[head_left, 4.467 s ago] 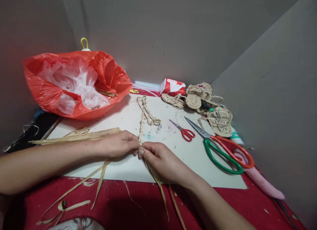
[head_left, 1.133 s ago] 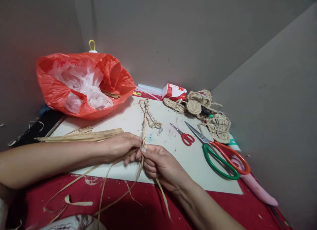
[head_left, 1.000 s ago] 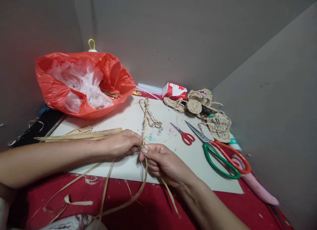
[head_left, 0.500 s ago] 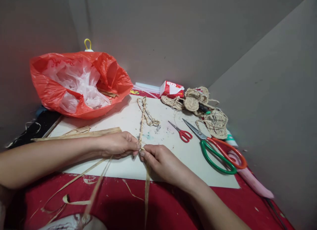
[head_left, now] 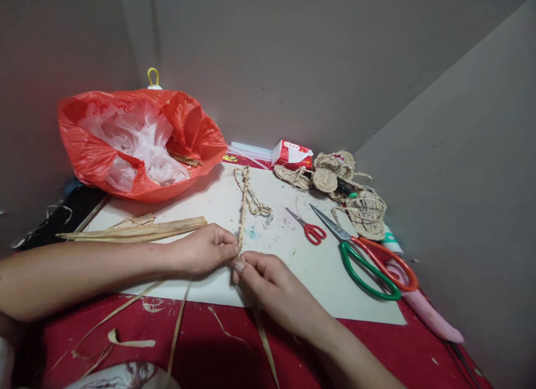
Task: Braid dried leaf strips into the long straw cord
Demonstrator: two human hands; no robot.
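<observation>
A thin braided cord of dry plant fibre (head_left: 242, 210) runs down the white board (head_left: 288, 277), its upper part looped near the back. My left hand (head_left: 211, 248) is closed, pinching the cord's lower end between thumb and fingers. Right beside it, my right hand (head_left: 262, 274) pinches the same end just below, thumb on top. A loose fibre strip (head_left: 266, 341) hangs beneath my right hand, and another strip (head_left: 179, 327) hangs below my left forearm. The exact crossing of strands is hidden by the fingertips.
Small red scissors (head_left: 312, 231) and large shears (head_left: 355, 246) lie to the right. Behind them are coiled woven pieces (head_left: 324, 177) and a tissue pack (head_left: 293, 154). A red plastic bag (head_left: 87, 160) stands back left, above flat dry leaves (head_left: 159, 230). Grey walls enclose the back and right.
My right hand has rolled slightly lower at the cord's end, its fingers closer together. The strip under it has swung right, and the strip below my left forearm has shifted right. The view moved slightly.
</observation>
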